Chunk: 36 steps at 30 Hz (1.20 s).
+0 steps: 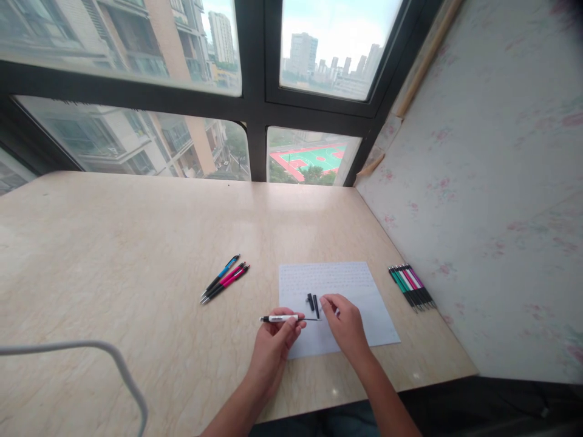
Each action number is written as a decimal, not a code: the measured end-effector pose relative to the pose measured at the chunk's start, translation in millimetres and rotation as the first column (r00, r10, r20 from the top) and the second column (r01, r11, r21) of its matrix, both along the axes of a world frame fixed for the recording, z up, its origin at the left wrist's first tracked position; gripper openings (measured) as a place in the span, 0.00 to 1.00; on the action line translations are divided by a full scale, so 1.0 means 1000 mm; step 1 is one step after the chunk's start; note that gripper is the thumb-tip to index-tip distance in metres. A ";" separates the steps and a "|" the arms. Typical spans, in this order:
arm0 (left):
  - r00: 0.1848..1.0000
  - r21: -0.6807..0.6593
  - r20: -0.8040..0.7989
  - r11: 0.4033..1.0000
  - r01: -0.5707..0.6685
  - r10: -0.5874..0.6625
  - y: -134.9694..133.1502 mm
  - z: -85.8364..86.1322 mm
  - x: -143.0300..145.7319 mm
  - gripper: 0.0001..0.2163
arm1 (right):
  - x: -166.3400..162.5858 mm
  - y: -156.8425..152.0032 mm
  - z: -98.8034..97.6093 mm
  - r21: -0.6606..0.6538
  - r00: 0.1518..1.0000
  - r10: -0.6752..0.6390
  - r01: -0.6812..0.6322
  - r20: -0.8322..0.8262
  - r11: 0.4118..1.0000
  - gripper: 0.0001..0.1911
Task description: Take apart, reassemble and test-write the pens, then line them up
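Observation:
My left hand [276,344] is closed around a white ballpoint pen barrel [281,318] with a black end at its left. A thin dark refill [312,319] sticks out of the barrel's right end, level above the paper. Close to the refill's tip, my right hand [345,321] is bent with thumb and fingertips together in a pinch; anything between them is too small to name. Two black pen pieces, a short one [310,301] and a slimmer tube [316,306], lie on the written sheet of paper [355,277] just left of my right fingertips.
Blue and pink pens [225,282] lie together on the marble-patterned ledge [136,243] at left. A row of several coloured pens [411,287] lies beside the papered wall [492,243]. A grey cable [109,352] loops at lower left. Windows [337,54] stand behind.

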<state>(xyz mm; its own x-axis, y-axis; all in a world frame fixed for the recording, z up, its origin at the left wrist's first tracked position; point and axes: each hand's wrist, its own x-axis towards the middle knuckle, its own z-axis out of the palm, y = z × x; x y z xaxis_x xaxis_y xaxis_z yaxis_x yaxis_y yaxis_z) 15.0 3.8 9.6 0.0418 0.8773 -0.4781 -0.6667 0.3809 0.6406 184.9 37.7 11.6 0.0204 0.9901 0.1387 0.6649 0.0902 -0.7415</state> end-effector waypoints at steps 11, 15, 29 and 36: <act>0.998 0.013 -0.026 0.998 0.065 -0.065 0.000 0.003 0.000 0.15 | 0.003 -0.016 0.033 -0.088 0.924 0.376 -0.381 -0.061 0.921 0.07; 0.992 0.009 -0.061 0.993 0.115 -0.114 -0.001 0.003 0.001 0.15 | 0.015 -0.017 0.039 -0.130 0.918 0.397 -0.396 -0.017 0.909 0.08; 0.994 0.058 -0.103 0.997 0.043 -0.036 -0.001 0.001 0.000 0.11 | 0.057 -0.015 0.003 -0.206 0.993 -0.019 0.043 0.119 0.978 0.08; 0.992 0.048 -0.123 0.998 0.047 -0.041 -0.001 0.001 0.002 0.11 | 0.034 -0.014 -0.010 -0.100 0.979 -0.047 0.068 0.200 0.993 0.09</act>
<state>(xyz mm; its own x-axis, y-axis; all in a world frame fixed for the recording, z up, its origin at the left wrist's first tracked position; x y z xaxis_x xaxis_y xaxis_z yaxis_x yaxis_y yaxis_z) 17.4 3.2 11.0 0.0251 0.8992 -0.4368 -0.5657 0.3730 0.7354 218.6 23.7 1.4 0.0602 0.9974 0.0401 0.8007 -0.0243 -0.5986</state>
